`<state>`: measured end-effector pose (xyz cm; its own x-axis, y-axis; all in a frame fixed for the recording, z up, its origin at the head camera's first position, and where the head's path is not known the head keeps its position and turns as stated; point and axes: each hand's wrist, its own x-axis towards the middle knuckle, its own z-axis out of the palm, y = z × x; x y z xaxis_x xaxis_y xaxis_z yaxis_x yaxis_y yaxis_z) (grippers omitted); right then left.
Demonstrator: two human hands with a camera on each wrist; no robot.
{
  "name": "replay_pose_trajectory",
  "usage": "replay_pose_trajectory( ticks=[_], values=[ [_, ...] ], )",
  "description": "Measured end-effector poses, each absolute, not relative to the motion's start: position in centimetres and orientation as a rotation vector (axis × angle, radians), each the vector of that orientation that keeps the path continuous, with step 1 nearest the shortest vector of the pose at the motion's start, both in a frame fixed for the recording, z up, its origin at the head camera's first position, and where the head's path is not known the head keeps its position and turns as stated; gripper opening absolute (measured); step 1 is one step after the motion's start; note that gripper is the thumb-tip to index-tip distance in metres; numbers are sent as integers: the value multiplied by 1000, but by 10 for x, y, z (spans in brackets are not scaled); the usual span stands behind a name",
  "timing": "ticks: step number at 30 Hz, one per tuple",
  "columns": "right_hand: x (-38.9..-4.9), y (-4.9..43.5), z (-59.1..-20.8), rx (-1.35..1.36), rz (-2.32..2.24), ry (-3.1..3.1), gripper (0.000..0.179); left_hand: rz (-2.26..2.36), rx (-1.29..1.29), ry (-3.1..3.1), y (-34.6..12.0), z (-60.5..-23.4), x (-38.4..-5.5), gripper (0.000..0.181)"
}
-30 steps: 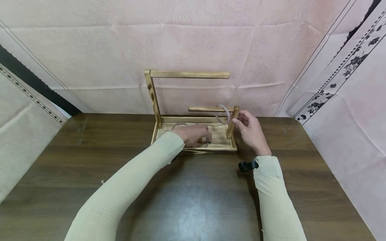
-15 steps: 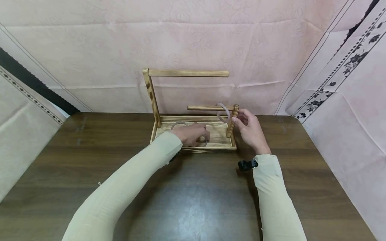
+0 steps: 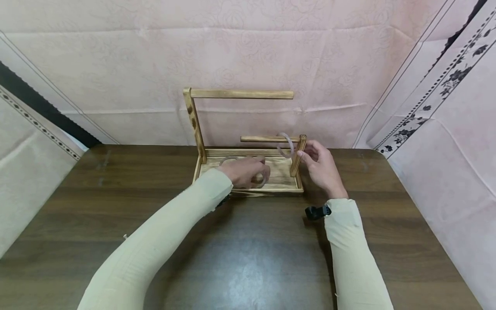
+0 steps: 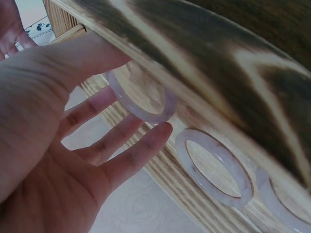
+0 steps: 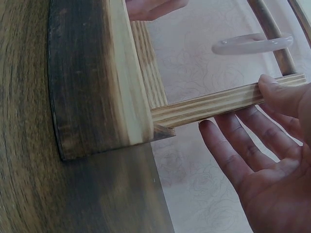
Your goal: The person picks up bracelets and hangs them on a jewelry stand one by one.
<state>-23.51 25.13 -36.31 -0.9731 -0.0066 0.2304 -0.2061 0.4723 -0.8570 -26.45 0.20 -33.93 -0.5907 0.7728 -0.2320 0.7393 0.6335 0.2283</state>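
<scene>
A wooden jewelry stand with a shallow tray [image 3: 283, 190] stands at the table's back edge. My left hand [image 3: 248, 171] reaches into the tray. In the left wrist view its thumb and fingers pinch a pale lilac bangle [image 4: 141, 114], which tilts up from the tray floor. Two more bangles, one nearer [image 4: 196, 176] and one partly cut off [image 4: 272, 203], lie beside it. My right hand [image 3: 322, 168] grips the short right post [image 5: 209, 104], thumb on one side and fingers on the other. Another bangle [image 3: 291, 145] hangs on the lower bar [image 3: 259, 139] by that post.
The tall left post [image 3: 196, 125] carries a longer upper bar [image 3: 242, 94] that ends free at the right. Behind the stand hangs a pale patterned cloth [image 3: 155, 77]. The brown wooden table [image 3: 248, 258] extends toward me.
The bangle at my left fingers has tipped up a little from the tray. My right hand keeps its hold on the post, and the hanging bangle stays on its bar.
</scene>
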Motion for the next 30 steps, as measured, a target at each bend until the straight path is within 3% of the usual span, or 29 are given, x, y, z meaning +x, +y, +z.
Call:
replay_pose_trajectory(
  ticks=[8,17,30],
  values=[
    [-233,249,-359,180,1515,-2531,33,147,1264,2632,-1,-341,-268,56],
    [-233,251,-360,174,1498,-2537,32,244,1337,2704,-1,-348,-270,46],
    [-235,252,-362,185,1486,-2548,33,371,1328,2772,-3,-352,-267,58]
  ],
)
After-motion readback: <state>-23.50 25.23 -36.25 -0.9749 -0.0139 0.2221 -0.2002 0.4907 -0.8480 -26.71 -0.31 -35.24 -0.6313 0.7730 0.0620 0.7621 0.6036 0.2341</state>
